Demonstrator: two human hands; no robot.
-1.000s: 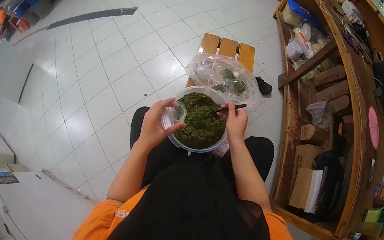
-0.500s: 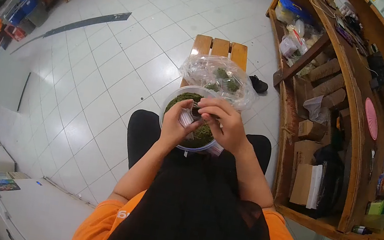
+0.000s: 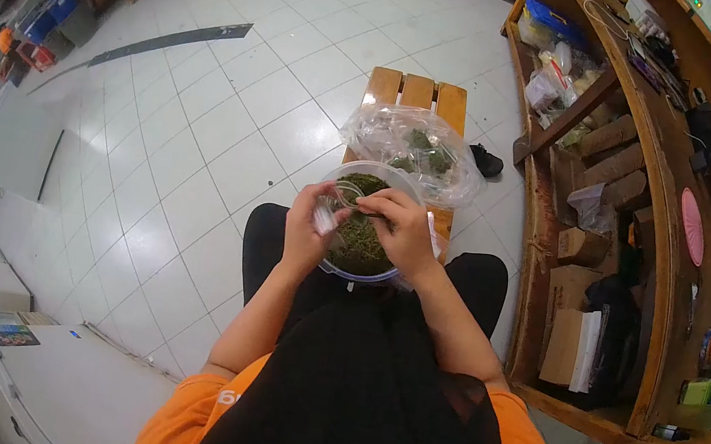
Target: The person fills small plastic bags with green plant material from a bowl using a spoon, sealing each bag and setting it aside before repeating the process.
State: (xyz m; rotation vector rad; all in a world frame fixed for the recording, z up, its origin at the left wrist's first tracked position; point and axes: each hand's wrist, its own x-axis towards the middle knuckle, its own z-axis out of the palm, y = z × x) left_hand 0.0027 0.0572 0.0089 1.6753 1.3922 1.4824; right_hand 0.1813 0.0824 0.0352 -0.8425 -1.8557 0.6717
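Note:
My left hand (image 3: 307, 231) is wrapped around a small clear container (image 3: 326, 215) with a round rim, tilted over a tub. Close beside it, my right hand (image 3: 403, 229) has its fingers pinched at the container's rim. Something thin and dark shows at those fingertips, too small to name. Below both hands, green moss (image 3: 363, 246) fills much of a round translucent tub (image 3: 417, 185) between my knees. A clear plastic bag (image 3: 370, 127) with clumps of moss inside lies just beyond the tub.
The tub and bag are on a slatted wooden bench (image 3: 451, 102). A dark shoe (image 3: 486, 161) is on the tiled floor to its right. Wooden shelving (image 3: 641, 295) with boxes and bags stands along my right side. A white cabinet (image 3: 86, 393) is at the lower left.
My hands have moved slightly apart, and the clear container's ring-shaped rim now shows between them. My right hand is lower. The view has shifted slightly.

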